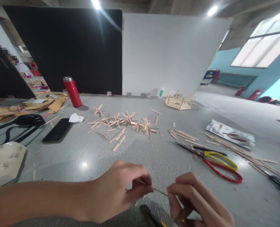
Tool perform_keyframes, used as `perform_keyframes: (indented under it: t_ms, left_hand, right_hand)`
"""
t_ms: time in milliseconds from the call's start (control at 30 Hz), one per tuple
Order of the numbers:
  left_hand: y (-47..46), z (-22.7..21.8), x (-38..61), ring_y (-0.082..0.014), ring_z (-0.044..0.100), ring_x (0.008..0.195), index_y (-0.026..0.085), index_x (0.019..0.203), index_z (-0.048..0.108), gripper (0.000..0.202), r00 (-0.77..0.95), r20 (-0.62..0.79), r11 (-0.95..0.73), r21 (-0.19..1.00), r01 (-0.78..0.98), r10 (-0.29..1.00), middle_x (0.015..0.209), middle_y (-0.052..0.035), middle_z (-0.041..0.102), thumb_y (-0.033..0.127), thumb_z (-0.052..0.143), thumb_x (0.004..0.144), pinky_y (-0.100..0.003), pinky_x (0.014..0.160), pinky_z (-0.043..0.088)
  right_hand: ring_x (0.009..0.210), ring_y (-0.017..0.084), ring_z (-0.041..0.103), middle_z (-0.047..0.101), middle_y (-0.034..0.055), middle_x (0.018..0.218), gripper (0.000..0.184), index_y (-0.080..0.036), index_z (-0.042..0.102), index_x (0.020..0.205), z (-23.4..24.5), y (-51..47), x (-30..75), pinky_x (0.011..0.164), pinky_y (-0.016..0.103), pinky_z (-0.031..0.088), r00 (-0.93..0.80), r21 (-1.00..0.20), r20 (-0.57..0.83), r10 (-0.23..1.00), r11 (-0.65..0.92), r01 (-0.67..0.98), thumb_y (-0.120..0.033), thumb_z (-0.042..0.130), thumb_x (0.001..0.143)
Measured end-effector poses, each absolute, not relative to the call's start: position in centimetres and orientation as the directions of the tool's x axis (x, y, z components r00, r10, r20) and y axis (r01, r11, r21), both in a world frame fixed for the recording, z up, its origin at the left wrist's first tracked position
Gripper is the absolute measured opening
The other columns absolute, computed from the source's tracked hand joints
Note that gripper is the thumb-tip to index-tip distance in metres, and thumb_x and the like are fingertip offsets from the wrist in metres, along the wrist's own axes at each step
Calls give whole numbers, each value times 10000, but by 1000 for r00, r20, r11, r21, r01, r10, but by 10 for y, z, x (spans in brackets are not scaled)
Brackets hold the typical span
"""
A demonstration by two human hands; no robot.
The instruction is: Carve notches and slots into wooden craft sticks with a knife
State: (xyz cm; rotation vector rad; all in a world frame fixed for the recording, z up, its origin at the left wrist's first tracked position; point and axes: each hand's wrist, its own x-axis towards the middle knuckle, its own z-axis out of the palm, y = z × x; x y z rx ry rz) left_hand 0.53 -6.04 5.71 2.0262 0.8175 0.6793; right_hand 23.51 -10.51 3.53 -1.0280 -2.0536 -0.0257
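Observation:
My left hand [117, 190] comes in from the left, its thumb and fingers pinching one end of a thin wooden stick [160, 191]. The stick's other end sits in the fingertips of my right hand [198, 200], so it spans the small gap between both hands. Below them, at the bottom edge, lies a dark tool with a yellow part [154, 218], partly cut off. Beyond the hands, short wooden sticks [119, 143] lie scattered and heaped on the grey table [66, 164]. Scissors [207, 157] with one yellow and one red handle rest right of my right hand.
A red flask [72, 92], a black phone [57, 130] and a cream tray [6, 160] stand or lie on the left. A wooden stick frame [179, 102] stands at the back. Longer sticks [240, 151] and a white packet [229, 134] lie right.

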Motion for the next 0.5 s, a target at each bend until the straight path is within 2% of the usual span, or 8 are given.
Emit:
perform_keyframes:
  t_ms: [67,133,200,233,300,367,433,500]
  left_hand:
    - [-53,50,5,-124,602,626,176,912,633,254,658,47,-373,853,365,752,733,-13,665,403,557,997,-219,586,453]
    - [-42,39,5,-120,590,560,170,950,600,266,678,-76,-237,903,357,731,722,-15,655,398,481,1021,-207,523,438]
    - [-29,26,5,-121,594,513,164,929,597,317,696,-151,-177,910,376,702,675,-11,642,430,453,1023,-203,502,439]
    - [-23,20,5,-119,586,479,161,878,602,359,706,-172,-163,911,380,687,641,-11,631,449,443,1021,-198,475,426]
    - [-15,12,5,-114,574,438,160,811,606,414,719,-184,-155,913,378,670,625,-12,629,484,446,1012,-192,443,407]
    - [-11,9,6,-103,556,421,160,740,602,430,718,-166,-168,914,370,676,612,-5,613,483,482,997,-189,435,388]
    - [-11,9,6,-90,520,412,162,694,596,413,702,-133,-192,911,364,700,563,20,557,451,527,981,-184,434,357]
    - [-13,9,7,-81,482,399,165,683,596,390,678,-102,-211,908,363,728,514,43,490,417,547,977,-183,432,325]
  right_hand:
    - [497,105,511,543,-14,723,147,-253,505,902,33,-100,238,439,228,413,-318,-326,624,714,607,725,-108,516,927]
    - [480,113,533,550,-38,673,90,-257,478,907,29,-92,241,447,223,426,-309,-320,538,784,530,785,-213,530,966]
    - [604,148,635,626,5,794,77,-248,474,1004,23,-85,244,539,245,498,-266,-324,480,836,451,832,-304,525,988]
    - [679,160,663,642,40,887,75,-240,468,1047,20,-82,245,598,264,524,-257,-335,457,852,432,837,-302,483,1007]
    - [733,157,662,626,68,955,118,-231,462,1067,17,-80,247,655,280,534,-320,-332,415,852,469,818,-195,357,1027]
    - [711,164,646,627,59,910,202,-223,471,1065,16,-80,249,641,290,528,-464,-252,346,815,557,791,-106,322,994]
    - [668,192,641,648,55,852,195,-202,482,1089,16,-82,250,580,308,518,-575,-110,289,765,623,774,-100,384,956]
    - [588,198,627,653,44,785,144,-186,496,1057,15,-84,249,512,312,501,-616,4,268,741,638,770,-118,426,951]
